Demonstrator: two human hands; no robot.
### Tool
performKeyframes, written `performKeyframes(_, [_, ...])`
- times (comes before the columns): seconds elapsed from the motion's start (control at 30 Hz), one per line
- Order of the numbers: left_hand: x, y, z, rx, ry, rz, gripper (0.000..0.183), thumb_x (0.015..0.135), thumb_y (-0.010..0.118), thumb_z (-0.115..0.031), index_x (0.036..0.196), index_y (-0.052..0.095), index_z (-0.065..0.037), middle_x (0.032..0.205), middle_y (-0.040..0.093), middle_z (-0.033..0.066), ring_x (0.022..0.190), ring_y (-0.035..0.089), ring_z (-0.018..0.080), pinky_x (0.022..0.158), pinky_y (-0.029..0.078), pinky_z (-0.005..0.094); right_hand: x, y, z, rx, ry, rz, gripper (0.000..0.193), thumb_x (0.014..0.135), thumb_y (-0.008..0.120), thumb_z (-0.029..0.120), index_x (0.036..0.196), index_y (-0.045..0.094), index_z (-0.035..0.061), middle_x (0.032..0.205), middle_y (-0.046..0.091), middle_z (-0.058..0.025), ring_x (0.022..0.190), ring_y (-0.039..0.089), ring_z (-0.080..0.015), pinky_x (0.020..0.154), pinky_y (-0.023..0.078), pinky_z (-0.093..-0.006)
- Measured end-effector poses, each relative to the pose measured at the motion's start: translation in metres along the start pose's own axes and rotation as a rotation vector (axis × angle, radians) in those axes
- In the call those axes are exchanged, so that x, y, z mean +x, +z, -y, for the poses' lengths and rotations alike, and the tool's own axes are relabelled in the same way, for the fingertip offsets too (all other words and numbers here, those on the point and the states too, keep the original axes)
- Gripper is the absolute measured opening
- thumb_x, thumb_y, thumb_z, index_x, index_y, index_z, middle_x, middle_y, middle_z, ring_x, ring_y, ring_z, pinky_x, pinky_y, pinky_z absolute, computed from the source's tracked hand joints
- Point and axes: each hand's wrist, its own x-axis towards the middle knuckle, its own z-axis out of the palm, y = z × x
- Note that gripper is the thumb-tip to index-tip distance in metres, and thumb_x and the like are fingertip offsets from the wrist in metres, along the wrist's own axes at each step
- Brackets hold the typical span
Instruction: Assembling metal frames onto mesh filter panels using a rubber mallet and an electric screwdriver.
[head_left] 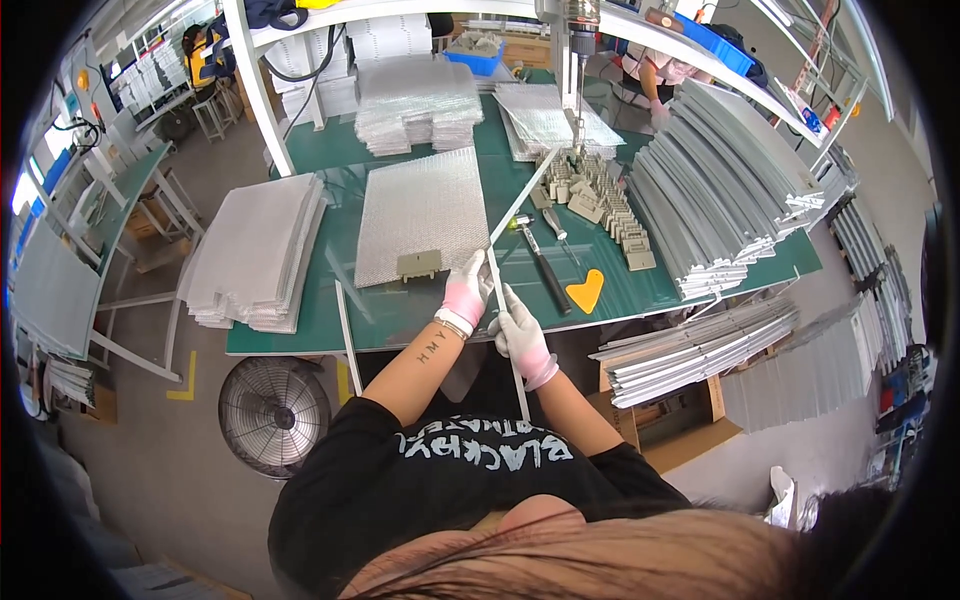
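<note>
Both my hands wear white gloves with pink at the cuffs, above the near edge of the green table (330, 220). My left hand (468, 292) is closed around a long thin pale strip (521, 200), which bends at an angle beside its fingertips. Lower down, my right hand (520, 335) grips the part of the strip that runs toward my body. To the left of the hands lies a silvery mesh-like panel (420, 205), with a beige bracket (419, 264) on its near edge. A hammer (545, 268), a screwdriver (554, 222) and a yellow heart-shaped piece (586, 292) lie to the right.
Beige brackets (610, 215) are heaped beyond the tools. Stacked grey panels (710, 190) stand at right, white sheets (255, 250) at left. A power driver (582, 40) hangs overhead. A floor fan (274, 415) sits lower left; another strip (347, 335) leans at the table edge. A person (655, 75) works opposite.
</note>
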Motion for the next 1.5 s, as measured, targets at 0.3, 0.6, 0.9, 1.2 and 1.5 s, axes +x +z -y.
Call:
performKeyframes(0.3, [-0.029,-0.027,0.012,0.039,-0.076,0.212,0.03,0.103,0.049,-0.021,0.125,0.055,-0.001,0.121,0.061,0.0117,0.105,0.061,0.0234,0.09,0.05,0.0367,0.093,-0.005,0.039,-0.534,0.0,-0.02,0.05,0.098,0.057,0.023,0.142,0.044,0.0039,0.074,0.058,-0.0011,0.047,0.048,-0.0062,0.041,0.039,-0.0227])
performKeyframes(0.6, [-0.096,-0.079,-0.182,1.78,0.527,-0.121,0.041,0.103,0.043,-0.02,0.138,0.048,0.0,0.13,0.058,0.0186,0.121,0.055,0.0333,0.101,0.044,0.0436,0.102,-0.03,0.032,-0.077,0.143,0.14,0.013,0.093,0.058,0.01,0.097,0.046,0.0053,0.069,0.042,0.0006,0.05,0.042,-0.0082,0.043,0.033,-0.0264])
performKeyframes(0.9, [-0.106,-0.054,-0.213,0.879,0.119,0.249,0.086,0.084,0.063,0.003,0.155,0.015,0.0,0.152,0.036,0.0091,0.14,0.036,0.0182,0.115,0.03,0.0313,0.082,-0.027,0.035,-0.11,0.118,0.164,0.012,0.096,0.054,0.01,0.1,0.044,0.0057,0.074,0.042,0.0004,0.054,0.041,-0.0082,0.046,0.033,-0.0249])
performKeyframes(1.2, [-0.124,-0.014,-0.184,1.212,0.543,0.079,0.082,0.087,0.059,0.004,0.156,0.016,0.0,0.074,0.032,-0.0072,0.064,0.032,0.0024,0.063,0.037,0.0147,0.037,-0.041,0.049,-0.11,-0.013,0.149,0.017,0.098,0.051,0.013,0.112,0.047,0.0029,0.077,0.054,-0.0034,0.064,0.052,-0.0129,0.061,0.044,-0.0264])
performKeyframes(1.5, [-0.164,0.002,-0.198,1.013,0.539,0.087,0.04,0.097,0.047,-0.006,0.134,0.041,0.008,0.105,0.05,0.0025,0.087,0.045,0.0097,0.081,0.042,0.0241,0.009,-0.016,0.056,-0.172,-0.276,0.145,0.029,0.098,0.05,0.004,0.125,0.043,-0.0017,0.093,0.059,-0.0064,0.076,0.059,-0.0127,0.07,0.052,-0.0282])
